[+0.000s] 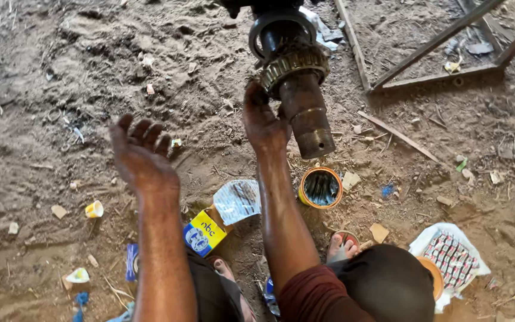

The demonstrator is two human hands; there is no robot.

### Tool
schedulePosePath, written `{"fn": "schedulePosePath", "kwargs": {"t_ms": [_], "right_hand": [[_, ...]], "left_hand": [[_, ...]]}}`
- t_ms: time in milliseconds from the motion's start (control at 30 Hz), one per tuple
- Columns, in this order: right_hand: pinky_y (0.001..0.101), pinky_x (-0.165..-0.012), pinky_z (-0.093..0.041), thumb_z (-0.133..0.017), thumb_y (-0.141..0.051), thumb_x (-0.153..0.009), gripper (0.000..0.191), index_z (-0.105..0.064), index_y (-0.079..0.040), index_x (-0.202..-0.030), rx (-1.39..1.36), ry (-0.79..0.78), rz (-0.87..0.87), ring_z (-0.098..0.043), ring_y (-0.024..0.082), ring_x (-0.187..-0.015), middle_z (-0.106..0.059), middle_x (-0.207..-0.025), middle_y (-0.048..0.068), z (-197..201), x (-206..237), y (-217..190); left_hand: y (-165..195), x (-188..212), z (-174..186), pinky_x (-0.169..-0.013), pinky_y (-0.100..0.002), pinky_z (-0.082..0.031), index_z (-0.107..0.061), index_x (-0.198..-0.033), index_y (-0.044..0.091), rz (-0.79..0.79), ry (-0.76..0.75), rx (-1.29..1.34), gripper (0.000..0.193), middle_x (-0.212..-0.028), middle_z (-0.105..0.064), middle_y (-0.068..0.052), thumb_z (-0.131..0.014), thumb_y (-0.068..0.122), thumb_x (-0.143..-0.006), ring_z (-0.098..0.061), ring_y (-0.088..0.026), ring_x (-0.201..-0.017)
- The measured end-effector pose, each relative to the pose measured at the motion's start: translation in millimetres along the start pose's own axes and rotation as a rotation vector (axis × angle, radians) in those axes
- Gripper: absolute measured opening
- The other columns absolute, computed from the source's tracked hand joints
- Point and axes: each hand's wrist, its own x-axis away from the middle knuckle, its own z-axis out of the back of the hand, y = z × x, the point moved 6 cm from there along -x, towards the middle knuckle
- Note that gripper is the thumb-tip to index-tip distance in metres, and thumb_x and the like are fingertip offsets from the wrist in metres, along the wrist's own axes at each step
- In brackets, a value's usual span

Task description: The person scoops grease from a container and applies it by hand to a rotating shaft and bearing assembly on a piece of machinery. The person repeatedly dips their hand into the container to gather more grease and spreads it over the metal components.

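Note:
A rusty axle spindle [307, 116] juts toward me over the dirt ground, with a roller bearing [294, 64] seated on it and a threaded tip. My right hand [263, 122] is raised against the left side of the spindle, fingers touching just below the bearing, dark with grease. My left hand [141, 155] hovers to the left with its palm up and fingers spread, holding nothing.
An open orange tin of dark grease [320, 187] sits on the ground below the spindle. A yellow and blue box [204, 233] with a torn plastic wrapper [238, 201] lies by my feet. A metal frame [442, 56] stands at the upper right, a patterned cloth [453, 259] at lower right.

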Motion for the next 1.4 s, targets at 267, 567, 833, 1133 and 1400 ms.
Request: {"fn": "schedulePosePath", "kwargs": {"t_ms": [267, 567, 833, 1133, 1400], "right_hand": [[0.0546, -0.124, -0.031, -0.048, -0.025, -0.107, 0.055, -0.042, 0.008, -0.151, 0.076, -0.245, -0.063, -0.040, 0.038, -0.147, -0.046, -0.155, 0.026, -24, 22, -11], [0.0444, -0.112, -0.047, -0.036, -0.033, -0.102, 0.054, -0.058, -0.001, -0.140, 0.016, -0.045, 0.099, -0.060, 0.028, -0.129, -0.063, -0.135, 0.016, 9, 16, -9], [0.0478, -0.102, -0.051, -0.043, -0.038, -0.103, 0.056, -0.059, 0.009, -0.128, 0.040, -0.063, 0.022, -0.065, 0.037, -0.114, -0.067, -0.121, 0.027, -17, 3, 4], [0.0456, -0.097, -0.056, -0.048, -0.034, -0.104, 0.046, -0.065, 0.005, -0.122, 0.038, -0.017, 0.059, -0.069, 0.034, -0.107, -0.071, -0.114, 0.024, -17, 11, 14], [0.0432, -0.091, -0.060, -0.051, -0.027, -0.104, 0.038, -0.068, 0.004, -0.117, 0.115, -0.077, 0.120, -0.071, 0.031, -0.099, -0.072, -0.107, 0.021, -5, -16, 12]], "left_hand": [[-30, -1, -26, -0.087, -0.043, -0.052, -0.061, -0.123, 0.009, 0.060, -0.212, 0.059, 0.042, -0.104, -0.062, -0.009, -0.044, 0.043, -0.108, -0.062, -0.022, -0.094], [24, 20, 9, -0.088, -0.046, -0.052, -0.056, -0.127, 0.008, 0.003, -0.100, -0.015, 0.045, -0.104, -0.061, -0.010, -0.037, 0.043, -0.106, -0.059, -0.022, -0.095], [14, 16, -3, -0.088, -0.046, -0.052, -0.056, -0.131, 0.010, 0.030, -0.149, -0.016, 0.045, -0.106, -0.062, -0.010, -0.036, 0.041, -0.105, -0.061, -0.022, -0.096], [18, 30, -9, -0.083, -0.048, -0.054, -0.056, -0.128, 0.011, 0.065, -0.056, -0.096, 0.047, -0.103, -0.063, -0.008, -0.033, 0.044, -0.103, -0.061, -0.020, -0.093], [38, 17, 21, -0.087, -0.044, -0.052, -0.058, -0.132, 0.007, -0.046, -0.153, 0.024, 0.046, -0.105, -0.062, -0.010, -0.042, 0.043, -0.107, -0.060, -0.022, -0.095]]}}
